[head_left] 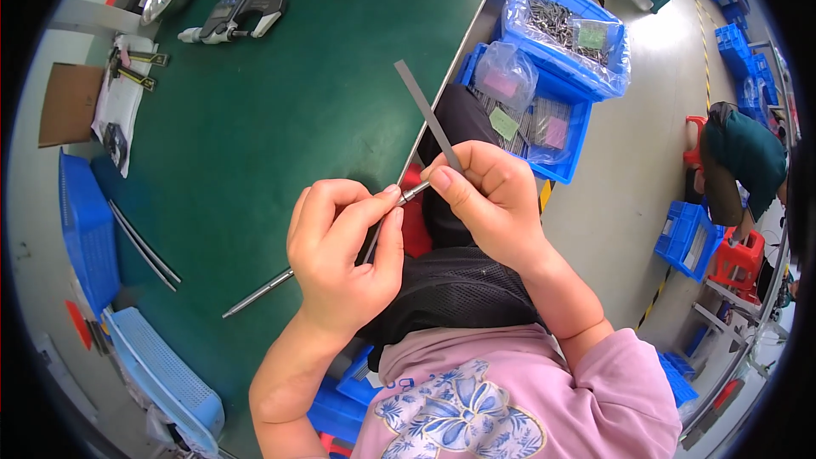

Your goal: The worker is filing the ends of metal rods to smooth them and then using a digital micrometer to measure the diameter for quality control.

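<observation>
A slender metal rod (pixel 262 293) runs slantwise through the fingers of my left hand (pixel 344 246), its lower left end resting over the green table. Thumb and forefinger of that hand pinch it near a stepped, shiny section (pixel 413 193). My right hand (pixel 497 195) is closed at the rod's upper right end, thumb pressed against its tip. From the same right hand a flat, dark grey strip (pixel 422 104) sticks up and to the left. Its lower end is hidden by the fingers. Both hands are close together above my lap, at the table edge.
A digital micrometer (pixel 234 19) lies on the green table (pixel 280 119). Thin curved strips (pixel 140 242) lie near a blue tray (pixel 85 229). Right of the table, blue crates (pixel 569 161) hold bagged metal parts. A person (pixel 744 157) sits farther right by red stools.
</observation>
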`<state>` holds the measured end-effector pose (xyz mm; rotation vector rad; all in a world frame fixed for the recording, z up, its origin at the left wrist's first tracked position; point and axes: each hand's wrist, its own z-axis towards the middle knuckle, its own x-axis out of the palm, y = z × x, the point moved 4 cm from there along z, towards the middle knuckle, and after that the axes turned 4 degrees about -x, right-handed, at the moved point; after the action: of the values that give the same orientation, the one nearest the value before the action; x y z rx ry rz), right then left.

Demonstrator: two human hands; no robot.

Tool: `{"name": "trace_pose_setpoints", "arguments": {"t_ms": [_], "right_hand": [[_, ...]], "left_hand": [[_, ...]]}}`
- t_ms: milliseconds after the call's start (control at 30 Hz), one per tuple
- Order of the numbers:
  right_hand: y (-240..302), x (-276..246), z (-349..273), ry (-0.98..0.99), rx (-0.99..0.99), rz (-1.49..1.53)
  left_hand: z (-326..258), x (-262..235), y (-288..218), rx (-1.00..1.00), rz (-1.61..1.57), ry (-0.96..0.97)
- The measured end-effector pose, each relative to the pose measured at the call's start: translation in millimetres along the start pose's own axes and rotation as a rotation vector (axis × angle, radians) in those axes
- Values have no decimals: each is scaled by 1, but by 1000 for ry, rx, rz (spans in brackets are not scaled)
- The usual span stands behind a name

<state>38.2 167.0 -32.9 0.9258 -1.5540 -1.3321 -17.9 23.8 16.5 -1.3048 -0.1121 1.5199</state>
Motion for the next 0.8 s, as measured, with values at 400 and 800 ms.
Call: {"name": "trace_pose_setpoints", "arguments": {"t_ms": [400,800], "right_hand": [[0,0,-1,22,-278,-107],[-8,12,-37,111,-281,-265]], "left_hand": [[3,-1,-7,39,87,3],[1,-2,-5,16,50,-1]]}}
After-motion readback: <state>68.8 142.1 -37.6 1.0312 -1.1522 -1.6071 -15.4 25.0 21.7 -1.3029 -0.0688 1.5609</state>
